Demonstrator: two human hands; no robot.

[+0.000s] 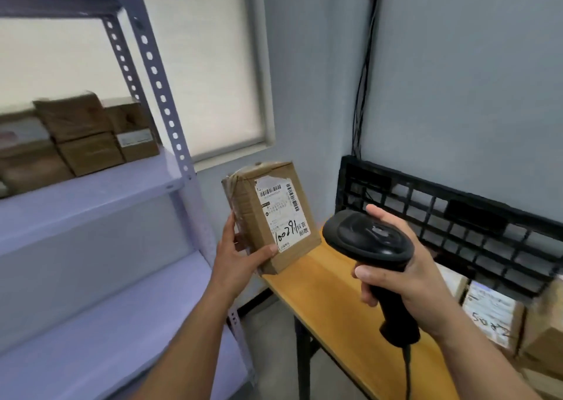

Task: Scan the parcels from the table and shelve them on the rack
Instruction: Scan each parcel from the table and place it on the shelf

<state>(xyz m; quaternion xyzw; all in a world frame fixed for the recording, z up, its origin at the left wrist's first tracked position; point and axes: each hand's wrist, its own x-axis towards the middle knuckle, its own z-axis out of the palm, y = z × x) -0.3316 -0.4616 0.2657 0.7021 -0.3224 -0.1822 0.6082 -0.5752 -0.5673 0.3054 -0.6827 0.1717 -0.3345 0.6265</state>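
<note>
Matt cardboard parcel [274,214], black plastic scanner [368,241].

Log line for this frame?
phase: scan | left hand: holds parcel | right hand: grips scanner beside parcel | rack: boxes shelved

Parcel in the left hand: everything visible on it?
The small brown cardboard box is rectangular, worn at the edges, with wrinkled clear tape along its left side. A white shipping label covers most of the face towards the camera: barcodes at the top, printed text, a handwritten black number lower down. It stands on end, slightly tilted, held up between the grey metal rack and the wooden table. Only the left hand touches it: thumb on the front's lower edge, fingers along the left side.
</note>
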